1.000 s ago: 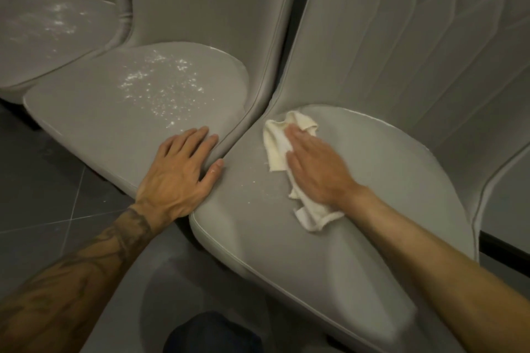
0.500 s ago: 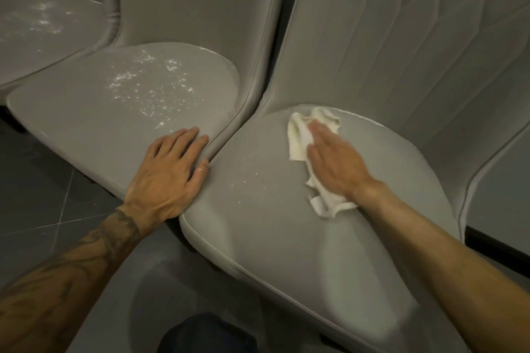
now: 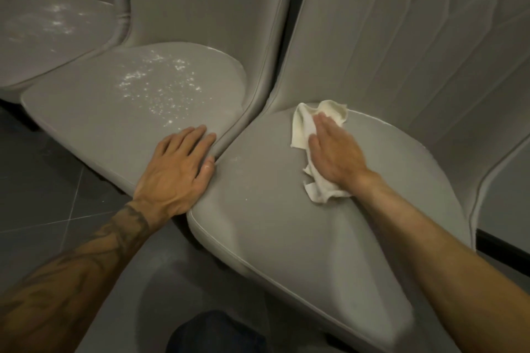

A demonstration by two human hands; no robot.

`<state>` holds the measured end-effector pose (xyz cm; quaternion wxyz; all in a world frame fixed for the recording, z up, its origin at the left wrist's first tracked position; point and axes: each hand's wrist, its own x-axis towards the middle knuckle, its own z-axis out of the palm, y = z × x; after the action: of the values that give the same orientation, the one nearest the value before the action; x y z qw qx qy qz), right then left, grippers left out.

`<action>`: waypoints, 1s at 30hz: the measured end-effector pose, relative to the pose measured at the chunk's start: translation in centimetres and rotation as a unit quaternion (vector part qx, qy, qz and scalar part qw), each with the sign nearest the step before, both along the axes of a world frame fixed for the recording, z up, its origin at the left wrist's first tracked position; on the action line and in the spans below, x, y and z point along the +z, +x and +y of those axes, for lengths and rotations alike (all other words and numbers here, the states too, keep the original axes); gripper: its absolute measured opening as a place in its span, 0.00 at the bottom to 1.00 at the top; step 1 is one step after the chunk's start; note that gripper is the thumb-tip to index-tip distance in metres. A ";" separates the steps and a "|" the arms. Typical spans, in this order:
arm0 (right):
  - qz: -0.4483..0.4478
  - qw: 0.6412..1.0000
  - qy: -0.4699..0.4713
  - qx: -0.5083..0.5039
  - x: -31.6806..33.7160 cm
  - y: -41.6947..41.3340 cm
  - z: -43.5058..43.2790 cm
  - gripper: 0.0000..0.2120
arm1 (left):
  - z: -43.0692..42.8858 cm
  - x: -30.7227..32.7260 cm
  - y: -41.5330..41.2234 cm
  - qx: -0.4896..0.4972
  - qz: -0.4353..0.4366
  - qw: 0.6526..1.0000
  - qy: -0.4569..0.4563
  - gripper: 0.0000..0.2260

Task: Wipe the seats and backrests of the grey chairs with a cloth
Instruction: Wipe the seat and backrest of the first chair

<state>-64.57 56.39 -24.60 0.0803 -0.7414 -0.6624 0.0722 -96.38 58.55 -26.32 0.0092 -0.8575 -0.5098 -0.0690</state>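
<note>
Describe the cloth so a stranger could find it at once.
In the row of grey chairs, take the nearest seat. Near its back edge the right hand presses a crumpled cream cloth, the only pale fabric among grey upholstery.

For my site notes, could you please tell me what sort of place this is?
Likely an indoor dining or waiting area, though I cannot be sure: matching grey chairs stand side by side on a dark tiled floor, and the right hand presses a cloth on one seat.
</note>
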 end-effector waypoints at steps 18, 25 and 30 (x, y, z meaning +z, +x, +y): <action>0.009 0.992 0.011 0.124 -0.6 -8.1 0.0 0.28 | -0.2 0.2 0.0 0.005 0.000 1.000 -0.008 0.29; 0.029 0.987 -0.006 0.155 -0.9 -7.3 -1.4 0.27 | -0.3 0.3 0.1 0.009 -0.018 1.000 -0.016 0.30; 0.007 0.979 0.020 0.201 -0.6 -11.8 -3.2 0.27 | -0.3 0.1 -0.2 0.012 -0.036 0.999 -0.017 0.29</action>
<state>-76.38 53.19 -25.19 0.0833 -0.5905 -0.7989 0.0786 -96.54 58.25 -26.19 -0.0230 -0.8484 -0.5210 -0.0907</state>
